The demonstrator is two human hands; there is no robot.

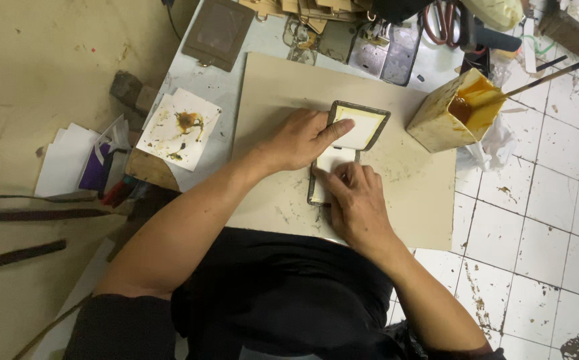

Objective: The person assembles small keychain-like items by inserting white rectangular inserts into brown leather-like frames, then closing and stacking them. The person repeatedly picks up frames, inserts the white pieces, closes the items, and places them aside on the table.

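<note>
A small dark-edged leather piece with a pale cream inner panel (364, 125) lies folded open on a tan work board (283, 87). My left hand (299, 141) rests flat on the board, its index finger pressing on the upper panel. My right hand (356, 203) presses its fingertips on the lower white panel (333, 160) of the same piece. Neither hand grips anything; both push down on the piece.
A cut-open carton of amber glue (453, 110) with a brush stick (556, 75) stands at the board's right edge. A glue-stained paper (179, 127) lies to the left. Leather pieces, scissors (439, 20) and tools crowd the back. White floor tiles (556, 200) lie to the right.
</note>
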